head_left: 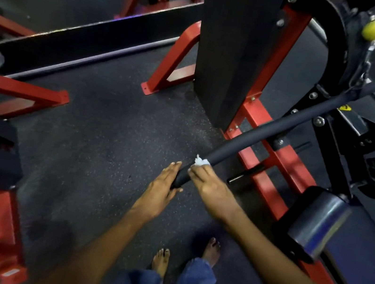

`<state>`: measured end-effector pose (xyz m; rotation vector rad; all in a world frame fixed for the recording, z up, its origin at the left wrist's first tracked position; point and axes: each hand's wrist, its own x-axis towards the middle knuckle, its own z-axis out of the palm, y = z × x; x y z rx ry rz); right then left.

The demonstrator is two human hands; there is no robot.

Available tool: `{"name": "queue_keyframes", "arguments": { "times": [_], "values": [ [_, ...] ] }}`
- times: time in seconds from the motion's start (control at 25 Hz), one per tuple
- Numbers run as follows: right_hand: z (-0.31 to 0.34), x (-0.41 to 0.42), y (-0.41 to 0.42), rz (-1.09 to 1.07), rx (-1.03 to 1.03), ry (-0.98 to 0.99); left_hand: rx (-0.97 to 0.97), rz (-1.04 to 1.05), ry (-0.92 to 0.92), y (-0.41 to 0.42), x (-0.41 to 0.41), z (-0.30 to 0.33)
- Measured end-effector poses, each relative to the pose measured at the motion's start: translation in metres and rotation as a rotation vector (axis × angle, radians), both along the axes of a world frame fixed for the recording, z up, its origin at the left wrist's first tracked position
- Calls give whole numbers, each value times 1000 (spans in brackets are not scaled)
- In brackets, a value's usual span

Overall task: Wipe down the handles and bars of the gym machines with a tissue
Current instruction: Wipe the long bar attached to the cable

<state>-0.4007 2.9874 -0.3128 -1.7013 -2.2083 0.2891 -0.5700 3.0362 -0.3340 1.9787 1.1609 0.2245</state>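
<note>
Your left hand (pixel 161 188) rests flat-fingered against the long black padded bar (pixel 252 135); your right hand (pixel 211 185) presses a crumpled white tissue (pixel 201 161) near its end, most unwiped.

We see the bar (pixel 257 131) running from upper right down to centre, its near end between both hands: left hand (pixel 161 187) left of it, right hand (pixel 211 188) on top, tissue (pixel 201 161) under its fingertips. Roller pad (pixel 316 225) right; weight column (pixel 234 50) behind.
</note>
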Motion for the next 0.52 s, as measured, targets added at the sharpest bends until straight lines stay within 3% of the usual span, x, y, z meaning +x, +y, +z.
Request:
{"name": "queue_keyframes", "arguments": {
  "times": [0.08, 0.2, 0.24, 0.28, 0.32, 0.4, 0.44, 0.52],
  "values": [
    [10, 39, 14, -134, 30, -24, -11, 1, 11, -1, -1, 1],
    [27, 76, 35, -646, 1, 170, -13, 11, 18, -1, -2, 2],
    [31, 64, 37, -675, -32, 173, -15, 12, 19, -1, -1, 2],
    [31, 39, 36, -594, -45, 166, -14, 14, 20, -1, -1, 2],
    [31, 10, 27, -381, -112, 110, -14, 13, 23, -1, 0, 1],
    [27, -20, 8, 41, -52, -12, -18, 4, 29, 0, 0, 2],
    [22, -5, 10, 116, 16, -41, -23, 1, 33, 0, 0, 3],
    [33, 45, 29, -132, 58, 28, -26, 12, 43, 0, 0, 4]
  ]
}}
